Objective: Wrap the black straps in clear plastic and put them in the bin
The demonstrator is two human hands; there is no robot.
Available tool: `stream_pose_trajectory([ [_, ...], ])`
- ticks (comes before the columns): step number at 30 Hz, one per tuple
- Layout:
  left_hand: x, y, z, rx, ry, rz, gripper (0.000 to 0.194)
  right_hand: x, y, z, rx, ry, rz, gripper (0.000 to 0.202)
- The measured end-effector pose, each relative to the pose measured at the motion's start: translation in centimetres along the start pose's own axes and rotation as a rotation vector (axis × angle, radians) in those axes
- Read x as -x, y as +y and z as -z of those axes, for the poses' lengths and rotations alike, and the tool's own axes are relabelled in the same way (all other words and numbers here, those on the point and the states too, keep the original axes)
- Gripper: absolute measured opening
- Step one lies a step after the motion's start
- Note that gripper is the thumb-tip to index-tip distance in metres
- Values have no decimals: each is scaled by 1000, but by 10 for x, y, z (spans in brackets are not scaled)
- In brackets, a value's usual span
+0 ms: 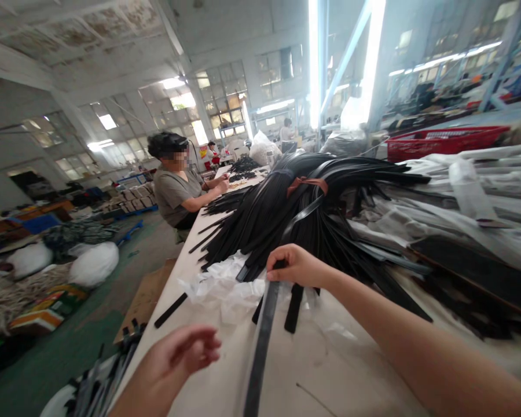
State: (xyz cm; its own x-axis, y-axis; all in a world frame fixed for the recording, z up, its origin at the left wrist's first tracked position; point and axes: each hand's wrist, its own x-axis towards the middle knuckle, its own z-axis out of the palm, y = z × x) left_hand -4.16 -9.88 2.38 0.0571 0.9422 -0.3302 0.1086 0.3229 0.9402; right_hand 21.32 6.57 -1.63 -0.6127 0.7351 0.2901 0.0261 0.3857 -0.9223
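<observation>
My right hand (296,265) pinches the upper end of a long flat black strip (263,347), perhaps a belt strap, in a translucent sleeve. The strip runs down toward the table's near side. My left hand (180,352), slightly blurred, hovers at the table's left edge with fingers loosely bent and nothing in them. Just beyond my right hand lies a big heap of black strips (252,226), bundled with a brown tie (307,185). Crumpled clear plastic (226,286) is beside the hand, and short black strips (293,310) lie close by.
A co-worker (178,182) works farther along the left side of the white table (208,382). White-wrapped bundles (469,191) and a red crate (447,142) are at right. Below the left edge, a container (58,402) holds more strips.
</observation>
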Motion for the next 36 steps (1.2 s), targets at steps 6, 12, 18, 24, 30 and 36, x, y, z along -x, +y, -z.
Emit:
stream_pose_trajectory([
  [6, -97, 3, -64, 209, -375, 148, 46, 2, -9, -17, 45, 73, 53, 22],
  [12, -97, 1, -57, 219, -369, 200, 45, -8, 2, 31, -126, 476, -222, 64],
  [18, -91, 6, -56, 251, -321, 121, 41, -13, 18, 35, -323, 739, -241, 43],
  [24, -89, -1, -58, 278, -395, 129, 37, -12, 22, 30, -449, 743, -350, 51],
  [30, -90, -6, -56, 257, -509, 193, 42, -8, 13, 19, -487, 589, -299, 41],
  [36, -91, -7, -58, 319, -474, 198, 39, 3, 9, -19, -319, 80, -281, 40],
])
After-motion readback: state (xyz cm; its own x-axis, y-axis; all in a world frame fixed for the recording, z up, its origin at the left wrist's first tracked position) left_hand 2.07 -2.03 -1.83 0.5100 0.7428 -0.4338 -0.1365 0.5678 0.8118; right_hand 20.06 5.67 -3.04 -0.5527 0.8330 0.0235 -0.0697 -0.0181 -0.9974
